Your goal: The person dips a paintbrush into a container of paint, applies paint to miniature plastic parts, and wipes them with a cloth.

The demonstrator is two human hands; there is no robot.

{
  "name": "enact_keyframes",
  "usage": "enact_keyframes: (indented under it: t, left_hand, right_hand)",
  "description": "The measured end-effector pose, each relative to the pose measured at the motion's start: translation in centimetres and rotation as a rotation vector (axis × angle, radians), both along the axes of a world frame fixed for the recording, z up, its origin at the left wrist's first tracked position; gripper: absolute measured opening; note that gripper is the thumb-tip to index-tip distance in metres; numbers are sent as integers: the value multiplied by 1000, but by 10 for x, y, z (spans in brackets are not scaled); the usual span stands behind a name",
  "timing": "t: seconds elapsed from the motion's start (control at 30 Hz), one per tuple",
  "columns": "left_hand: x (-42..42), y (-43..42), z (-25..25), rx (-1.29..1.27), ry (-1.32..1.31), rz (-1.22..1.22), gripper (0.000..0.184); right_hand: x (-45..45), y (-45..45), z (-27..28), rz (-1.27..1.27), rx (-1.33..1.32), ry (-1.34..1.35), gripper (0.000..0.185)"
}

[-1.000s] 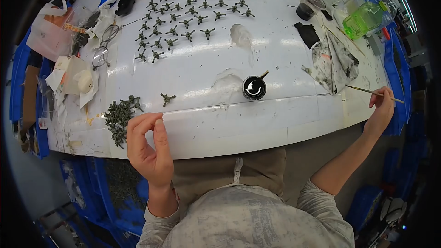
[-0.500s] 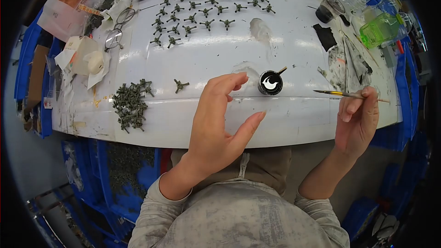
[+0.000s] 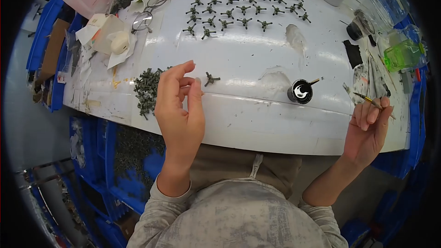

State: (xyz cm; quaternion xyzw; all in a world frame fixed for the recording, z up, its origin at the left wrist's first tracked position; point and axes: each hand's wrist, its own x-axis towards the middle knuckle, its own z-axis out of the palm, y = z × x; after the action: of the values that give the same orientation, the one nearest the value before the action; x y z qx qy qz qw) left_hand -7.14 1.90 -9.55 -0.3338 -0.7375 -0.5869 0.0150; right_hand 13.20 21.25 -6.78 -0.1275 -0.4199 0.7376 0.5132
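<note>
Right hand [image 3: 366, 131]: brush [image 3: 369, 100] gripped between thumb and fingers, bristles pointed left and slightly far, cloth [image 3: 373, 77] just beyond. Left hand [image 3: 180, 105]: fingers loosely curled, thumb and forefinger parted; pile of dark green parts [image 3: 147, 89] partly hidden by it. Single part [image 3: 212, 79] set on the table [image 3: 257, 121], just right of those fingertips. Jar of black liquid [image 3: 301, 93] placed between the hands, stick [image 3: 314, 81] propped at its rim. Remaining parts [image 3: 245, 22] spread in rough rows, far side. Eyeglasses [image 3: 142, 21] laid far left, green bottle [image 3: 398, 59] set far right.
</note>
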Motion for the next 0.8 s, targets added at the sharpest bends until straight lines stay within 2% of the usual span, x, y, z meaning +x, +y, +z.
enact_keyframes:
  t: [0.13,0.17,0.3,0.5,0.67,0.73,0.8]
  left_hand:
    - [0,-1,9,-293,47,97,28]
    - [-1,0,9,-290,45,93,28]
    - [-2,4,1,-423,119,51,23]
    - [-3,4,-2,-438,174,-16,19]
    - [9,5,4,-215,-109,-174,19]
    - [20,4,7,-153,-217,-230,19]
    - [29,4,10,60,-628,-446,22]
  right_hand:
    - [1,5,-4,186,176,6,21]
    - [2,4,-5,182,178,2,21]
    - [11,-4,-12,-56,354,-237,20]
    - [10,-21,-23,-293,375,-568,21]
    - [19,-18,-29,-249,471,-656,22]
    - [30,-9,-28,-97,433,-459,21]
    - [36,-5,-25,53,388,-259,21]
